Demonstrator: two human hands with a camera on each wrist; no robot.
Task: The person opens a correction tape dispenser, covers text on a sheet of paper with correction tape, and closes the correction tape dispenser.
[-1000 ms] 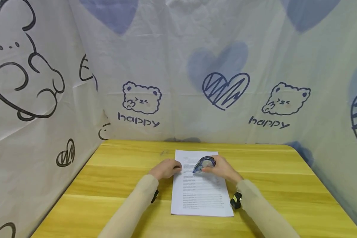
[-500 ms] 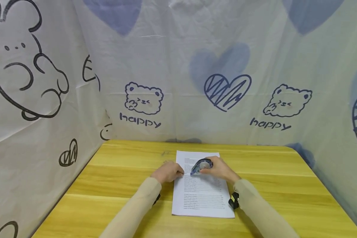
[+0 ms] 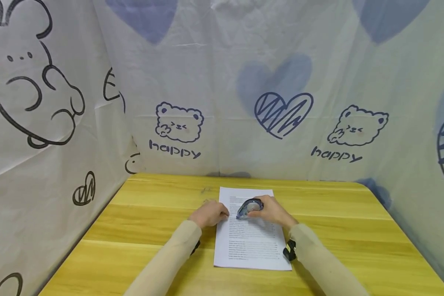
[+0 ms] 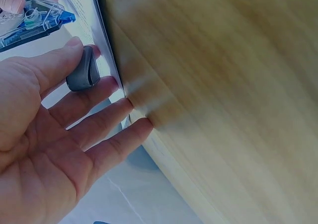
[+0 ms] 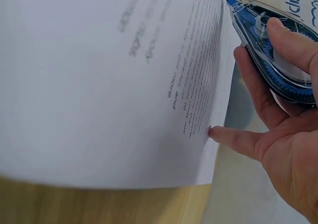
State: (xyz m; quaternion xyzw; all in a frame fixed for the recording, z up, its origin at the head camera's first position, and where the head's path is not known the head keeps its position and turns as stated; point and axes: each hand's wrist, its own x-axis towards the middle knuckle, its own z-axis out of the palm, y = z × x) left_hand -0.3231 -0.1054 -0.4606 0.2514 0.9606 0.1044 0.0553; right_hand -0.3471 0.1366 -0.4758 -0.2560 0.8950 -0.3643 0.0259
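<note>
Right hand (image 3: 275, 211) holding correction-tape dispenser (image 3: 248, 208) over printed paper (image 3: 252, 246)

Your right hand is holding the correction-tape dispenser in a narrow grip, thumb on one side and fingers on the other. The dispenser is sitting over the upper half of the printed paper, its blue tip (image 5: 231, 2) pointing down toward the text; you are not able to tell whether the tip is touching it. One straightened finger (image 5: 236, 141) is touching the paper.

Your left hand (image 3: 208, 214) is pinching a small dark grey piece (image 4: 83, 71) between thumb and index finger. Its other fingers are reaching the paper's left edge and the worktop (image 3: 340, 230). The paper is lying flat on the worktop. A patterned cloth (image 3: 229, 152) is hanging behind.
</note>
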